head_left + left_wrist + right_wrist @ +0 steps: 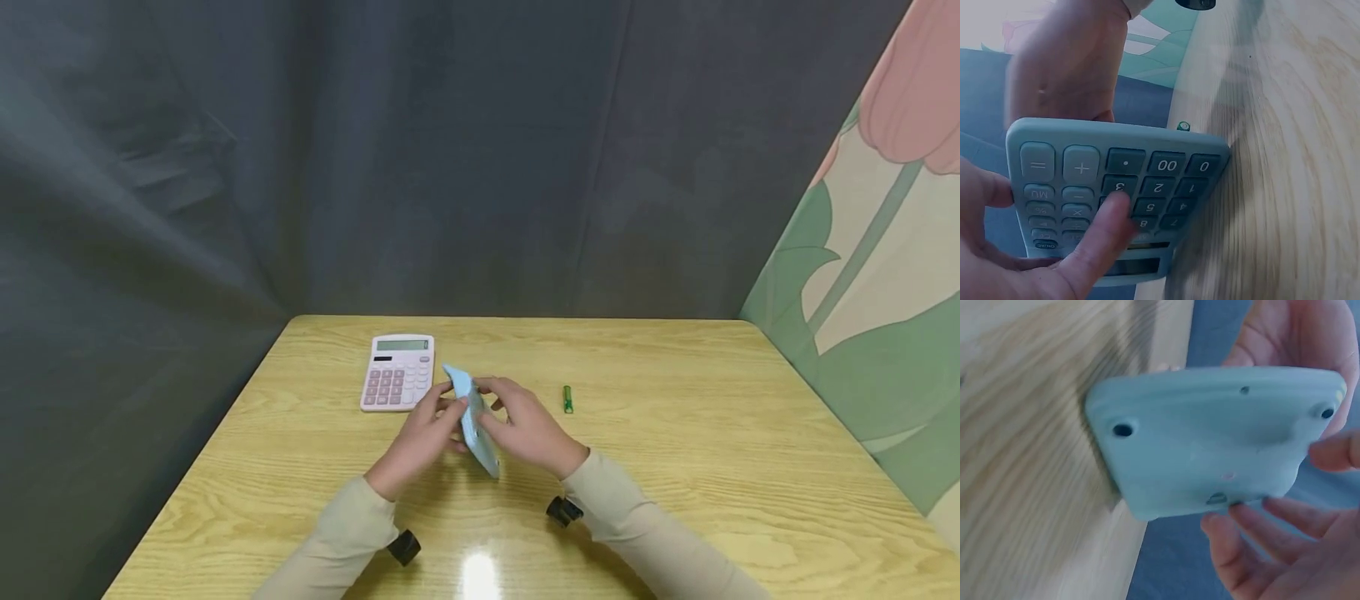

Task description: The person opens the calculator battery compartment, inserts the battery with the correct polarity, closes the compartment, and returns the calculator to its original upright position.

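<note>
A light blue calculator point(472, 431) stands tilted on edge between my two hands, close over the table. My left hand point(422, 440) grips it, the thumb lying across the dark number keys point(1159, 186) in the left wrist view. My right hand point(531, 427) holds it from the other side. In the right wrist view, its fingertips point(1216, 526) meet one edge of the calculator's plain back point(1191, 450), with the thumb at a side edge. Just beyond my left hand, a pale pink calculator point(400, 372) lies face up, its display lit.
A small green object point(567, 399) lies on the wooden table point(675, 467), right of my right hand. A dark curtain point(480, 158) hangs behind the table's far edge and along the left. To the right is a floral-patterned wall covering point(885, 333).
</note>
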`<action>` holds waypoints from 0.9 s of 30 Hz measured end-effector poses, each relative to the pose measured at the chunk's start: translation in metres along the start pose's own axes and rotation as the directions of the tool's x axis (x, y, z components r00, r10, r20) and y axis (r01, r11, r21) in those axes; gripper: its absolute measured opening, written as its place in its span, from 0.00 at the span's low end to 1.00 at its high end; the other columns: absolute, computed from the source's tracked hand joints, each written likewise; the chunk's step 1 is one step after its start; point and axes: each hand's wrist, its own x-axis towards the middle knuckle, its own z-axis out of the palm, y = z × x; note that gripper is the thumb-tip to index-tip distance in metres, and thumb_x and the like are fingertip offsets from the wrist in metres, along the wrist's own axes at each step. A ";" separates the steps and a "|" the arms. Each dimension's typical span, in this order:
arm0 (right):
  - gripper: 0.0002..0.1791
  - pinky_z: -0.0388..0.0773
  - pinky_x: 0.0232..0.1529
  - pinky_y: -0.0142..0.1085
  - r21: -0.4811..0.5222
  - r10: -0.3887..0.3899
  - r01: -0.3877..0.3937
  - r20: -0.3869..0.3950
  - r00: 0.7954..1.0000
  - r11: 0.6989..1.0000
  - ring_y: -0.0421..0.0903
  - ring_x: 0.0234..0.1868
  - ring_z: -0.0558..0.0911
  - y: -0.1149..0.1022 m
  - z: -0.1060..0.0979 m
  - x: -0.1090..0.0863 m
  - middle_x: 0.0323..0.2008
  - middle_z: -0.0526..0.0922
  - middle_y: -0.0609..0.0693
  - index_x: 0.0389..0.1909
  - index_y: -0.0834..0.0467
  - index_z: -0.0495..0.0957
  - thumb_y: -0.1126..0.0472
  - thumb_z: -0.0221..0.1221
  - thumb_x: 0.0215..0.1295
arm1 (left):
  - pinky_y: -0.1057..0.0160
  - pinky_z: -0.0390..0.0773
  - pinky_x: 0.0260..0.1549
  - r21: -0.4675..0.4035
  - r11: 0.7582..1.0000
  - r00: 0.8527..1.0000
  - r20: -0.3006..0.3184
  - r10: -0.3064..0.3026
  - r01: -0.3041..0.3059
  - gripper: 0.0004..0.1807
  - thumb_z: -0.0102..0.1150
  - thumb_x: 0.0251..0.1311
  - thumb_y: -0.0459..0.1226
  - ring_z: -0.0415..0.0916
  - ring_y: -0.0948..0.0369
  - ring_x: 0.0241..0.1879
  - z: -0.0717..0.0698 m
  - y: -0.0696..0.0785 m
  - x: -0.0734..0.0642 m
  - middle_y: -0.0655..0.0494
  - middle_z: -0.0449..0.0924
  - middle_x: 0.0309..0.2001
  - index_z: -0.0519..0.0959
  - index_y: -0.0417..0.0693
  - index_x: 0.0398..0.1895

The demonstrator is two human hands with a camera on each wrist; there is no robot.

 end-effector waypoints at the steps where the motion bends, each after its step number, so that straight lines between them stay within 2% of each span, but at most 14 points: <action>1: 0.26 0.79 0.52 0.48 -0.020 -0.018 0.018 -0.002 1.000 1.000 0.52 0.53 0.80 0.001 0.000 0.000 0.60 0.77 0.54 0.67 0.60 0.71 0.60 0.55 0.69 | 0.48 0.84 0.42 0.004 1.000 1.000 -0.015 0.002 -0.002 0.37 0.47 0.76 0.45 0.83 0.49 0.45 -0.001 0.000 0.000 0.32 0.71 0.61 0.48 0.39 0.78; 4: 0.22 0.79 0.55 0.48 -0.106 -0.062 0.062 0.004 0.998 0.992 0.52 0.56 0.80 0.005 0.000 0.001 0.58 0.79 0.54 0.60 0.62 0.77 0.62 0.58 0.66 | 0.50 0.85 0.38 0.033 0.999 0.998 -0.062 0.007 -0.005 0.38 0.49 0.74 0.40 0.83 0.51 0.43 -0.005 -0.002 0.000 0.34 0.75 0.59 0.43 0.42 0.80; 6: 0.19 0.78 0.56 0.47 -0.177 -0.093 0.094 0.014 0.996 0.980 0.52 0.56 0.81 0.007 0.000 0.001 0.56 0.80 0.55 0.55 0.63 0.81 0.63 0.60 0.64 | 0.52 0.85 0.36 0.046 0.999 0.997 -0.071 0.005 -0.002 0.39 0.50 0.72 0.36 0.84 0.53 0.40 -0.008 -0.005 0.001 0.35 0.77 0.55 0.43 0.45 0.80; 9: 0.14 0.78 0.57 0.47 -0.259 -0.110 0.116 0.038 0.993 0.959 0.54 0.56 0.81 0.011 0.000 0.000 0.54 0.82 0.56 0.49 0.62 0.84 0.63 0.62 0.64 | 0.53 0.85 0.32 0.067 0.998 0.999 -0.043 -0.013 0.016 0.37 0.53 0.71 0.34 0.83 0.55 0.33 -0.009 -0.011 0.002 0.36 0.79 0.49 0.50 0.45 0.79; 12: 0.12 0.78 0.56 0.48 -0.321 -0.102 0.113 0.053 0.993 0.940 0.54 0.55 0.81 0.015 0.000 0.001 0.52 0.83 0.57 0.47 0.61 0.85 0.64 0.64 0.63 | 0.54 0.85 0.30 0.068 0.997 1.000 0.004 -0.031 0.031 0.33 0.56 0.71 0.35 0.82 0.57 0.27 -0.011 -0.018 0.004 0.38 0.76 0.45 0.58 0.42 0.75; 14: 0.11 0.79 0.55 0.48 -0.343 -0.091 0.103 0.052 0.994 0.934 0.54 0.54 0.82 0.018 0.000 0.002 0.51 0.84 0.56 0.46 0.61 0.85 0.64 0.65 0.63 | 0.55 0.85 0.28 0.083 0.996 0.999 0.014 -0.032 0.030 0.31 0.58 0.70 0.35 0.81 0.57 0.26 -0.012 -0.022 0.004 0.39 0.74 0.43 0.62 0.41 0.73; 21: 0.07 0.82 0.45 0.41 -0.406 -0.081 0.108 0.083 0.993 0.908 0.47 0.46 0.83 0.024 0.001 0.002 0.42 0.86 0.50 0.41 0.57 0.87 0.63 0.68 0.62 | 0.58 0.84 0.26 0.183 0.982 0.997 0.063 -0.047 0.035 0.26 0.62 0.67 0.35 0.81 0.57 0.27 -0.016 -0.036 0.003 0.44 0.78 0.37 0.71 0.38 0.67; 27: 0.03 0.80 0.38 0.34 -0.458 -0.150 0.178 0.097 0.984 0.871 0.42 0.40 0.80 0.027 0.000 0.001 0.39 0.86 0.46 0.34 0.53 0.88 0.59 0.70 0.61 | 0.59 0.84 0.25 0.219 0.976 0.996 0.077 -0.037 0.019 0.25 0.61 0.68 0.35 0.79 0.58 0.27 -0.015 -0.037 0.004 0.44 0.78 0.38 0.72 0.38 0.66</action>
